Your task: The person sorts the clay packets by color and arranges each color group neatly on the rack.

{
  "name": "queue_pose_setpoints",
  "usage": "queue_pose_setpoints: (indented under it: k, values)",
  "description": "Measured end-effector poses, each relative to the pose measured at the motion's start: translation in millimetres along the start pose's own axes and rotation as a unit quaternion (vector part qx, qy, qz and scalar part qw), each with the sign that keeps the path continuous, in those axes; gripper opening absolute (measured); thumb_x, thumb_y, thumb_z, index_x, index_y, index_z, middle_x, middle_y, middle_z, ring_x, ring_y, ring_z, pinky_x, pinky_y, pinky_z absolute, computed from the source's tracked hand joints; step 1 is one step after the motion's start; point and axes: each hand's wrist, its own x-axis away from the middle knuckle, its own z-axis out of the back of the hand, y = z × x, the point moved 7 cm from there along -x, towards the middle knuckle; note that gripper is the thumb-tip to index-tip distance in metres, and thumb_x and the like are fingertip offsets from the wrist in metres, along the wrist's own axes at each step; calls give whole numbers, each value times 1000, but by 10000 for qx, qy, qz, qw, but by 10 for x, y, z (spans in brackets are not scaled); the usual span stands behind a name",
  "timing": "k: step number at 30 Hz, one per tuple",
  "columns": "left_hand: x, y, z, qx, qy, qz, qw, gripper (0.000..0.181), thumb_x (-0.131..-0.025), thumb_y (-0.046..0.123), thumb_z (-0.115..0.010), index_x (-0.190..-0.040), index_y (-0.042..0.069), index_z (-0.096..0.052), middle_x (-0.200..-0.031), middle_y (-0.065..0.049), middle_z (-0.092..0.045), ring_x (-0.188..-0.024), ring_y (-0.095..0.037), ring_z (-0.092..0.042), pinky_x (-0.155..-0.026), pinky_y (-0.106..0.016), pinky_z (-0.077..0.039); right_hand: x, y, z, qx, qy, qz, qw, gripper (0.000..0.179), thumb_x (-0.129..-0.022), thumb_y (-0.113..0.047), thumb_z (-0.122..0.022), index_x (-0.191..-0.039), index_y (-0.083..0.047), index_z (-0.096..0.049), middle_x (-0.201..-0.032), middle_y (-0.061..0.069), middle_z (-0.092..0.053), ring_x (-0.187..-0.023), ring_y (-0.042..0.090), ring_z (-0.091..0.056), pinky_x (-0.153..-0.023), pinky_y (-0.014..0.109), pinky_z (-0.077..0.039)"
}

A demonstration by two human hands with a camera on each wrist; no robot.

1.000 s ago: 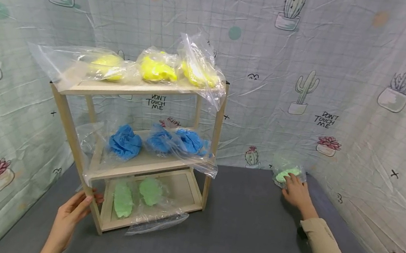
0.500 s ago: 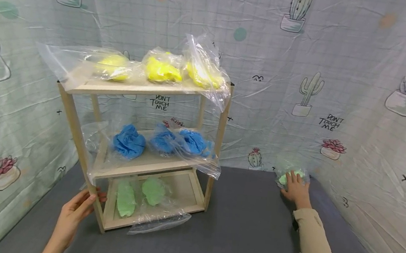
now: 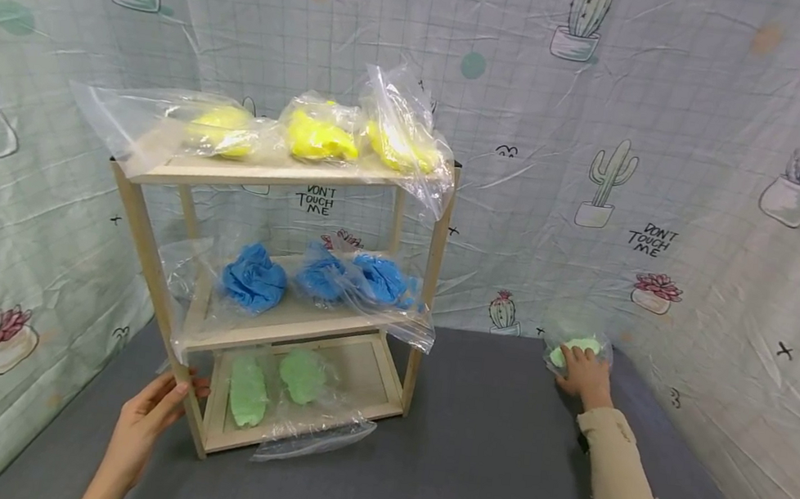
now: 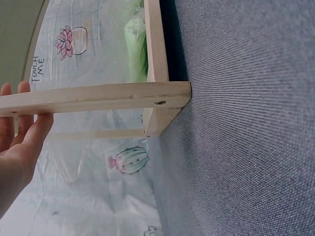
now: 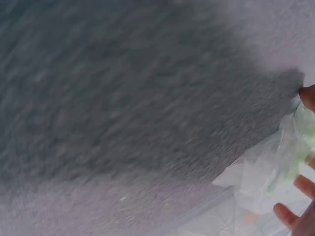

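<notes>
My left hand (image 3: 147,414) grips the front left post of a wooden shelf rack (image 3: 159,300), thumb in front and fingers behind; the left wrist view shows the fingertips (image 4: 24,87) past the post. At the table's far right, my right hand (image 3: 587,378) rests over a clear plastic bag (image 3: 556,364) with a pale green lump (image 3: 577,348) inside. Its fingers (image 5: 305,186) are spread from the thumb across the bag in the right wrist view, partly cut off. Two bags with green lumps (image 3: 248,393) lie on the rack's bottom shelf.
Clear bags with blue lumps (image 3: 254,278) fill the middle shelf; bags with yellow lumps (image 3: 320,137) lie on top, some overhanging its edges. A bag end (image 3: 315,441) sticks out past the bottom shelf. Cactus-print sheeting (image 3: 527,173) walls in the dark grey table (image 3: 473,455).
The right hand's fingers have drawn back slightly on the green bag, after the forearm swung a little left. The left hand stays on the post; the head view has shifted slightly.
</notes>
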Motion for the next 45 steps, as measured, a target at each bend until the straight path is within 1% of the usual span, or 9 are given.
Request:
queue_pose_setpoints:
  k: [7, 13, 18, 21, 24, 28, 32, 37, 45]
  values:
    - [-11, 0, -6, 46, -28, 10, 10000, 46, -93, 33, -45, -133, 10, -41, -116, 0, -62, -100, -8, -61, -77, -15, -46, 134, -192, 205, 155, 345, 526, 9979, 63, -74, -30, -68, -125, -2, -46, -111, 20, -53, -101, 39, -45, -74, 55, -39]
    - [-2, -13, 0, -51, 11, 80, 10000, 46, -93, 34, -44, -133, 11, -40, -116, -1, -61, -99, -8, -61, -76, -14, -46, 229, -313, 220, 665, 373, 1127, 9907, 69, -71, -37, -69, -128, -6, -46, -110, 17, -54, -98, 39, -44, -73, 52, -38]
    - [6, -24, 3, -98, 56, 134, 9998, 46, -93, 36, -44, -133, 14, -41, -118, -3, -60, -100, -8, -60, -76, -15, -45, 347, -404, 284, 671, 576, 1531, 9843, 64, -72, -40, -67, -124, -7, -50, -106, 17, -54, -93, 40, -47, -73, 55, -37]
    - [13, -18, -1, -38, 15, 114, 9999, 47, -93, 34, -44, -134, 12, -39, -118, -3, -61, -100, -8, -60, -75, -14, -45, 404, -400, 334, 251, 558, 1443, 9876, 60, -79, -38, -62, -127, -6, -47, -108, 21, -51, -93, 41, -48, -74, 56, -35]
    - [18, -3, -6, -26, -16, 91, 10000, 47, -93, 34, -44, -135, 11, -38, -116, 0, -61, -100, -7, -60, -75, -14, -45, 419, -335, 370, -313, 580, 1219, 9903, 57, -82, -26, -58, -129, 1, -40, -114, 26, -45, -94, 42, -50, -77, 58, -34]
    - [19, 6, -11, -77, 5, 99, 9999, 48, -93, 35, -44, -135, 11, -38, -114, 3, -62, -100, -6, -61, -76, -14, -45, 437, -245, 377, -422, 794, 1344, 9868, 52, -73, -12, -60, -119, 6, -43, -115, 29, -42, -94, 42, -50, -75, 61, -34]
    - [4, 8, -12, -93, 12, 111, 9999, 49, -93, 35, -44, -135, 10, -37, -115, 2, -62, -100, -6, -60, -75, -15, -45, 464, -148, 324, 101, 1022, 1582, 9821, 52, -74, -30, -65, -116, -3, -50, -111, 20, -51, -96, 36, -46, -71, 56, -33]
    - [-13, -1, -5, -34, 57, 119, 9999, 49, -93, 36, -45, -134, 11, -38, -115, 2, -62, -100, -6, -61, -75, -14, -45, 480, -81, 335, 125, 873, 1395, 9863, 63, -75, -50, -63, -119, -7, -54, -107, 14, -58, -88, 30, -39, -70, 49, -26]
    - [9, -1, -16, 32, -38, 78, 10000, 49, -93, 34, -44, -135, 9, -37, -115, 3, -62, -100, -6, -61, -76, -13, -45, 565, -152, 288, 12, 424, 1195, 9919, 63, -76, -52, -61, -122, -11, -54, -110, 14, -54, -86, 37, -43, -70, 52, -29]
